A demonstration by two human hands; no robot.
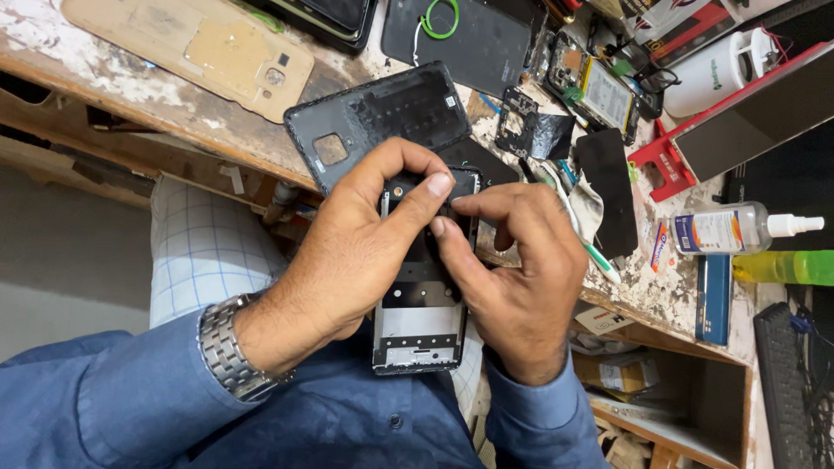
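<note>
While both hands grip | phone frame (421, 313) long axis vertical, camera-end up

Worn wooden bench (130, 91), top scuffed and blotched with white, near edge running diagonally. By the left end, a tan phone back cover (195, 48). Next along the near edge, a dark grey back cover (382, 117) overhanging slightly. Behind it a black panel (482, 43) with a green wire loop (441, 17) on top. Mid-bench: an opened phone showing its battery (595, 87), a black screen panel (608, 187), a white-green pen (578, 234). Toward the right end: a clear spray bottle (738, 227) lying down, a red holder (665, 161), a blue slab (714, 298).
</note>
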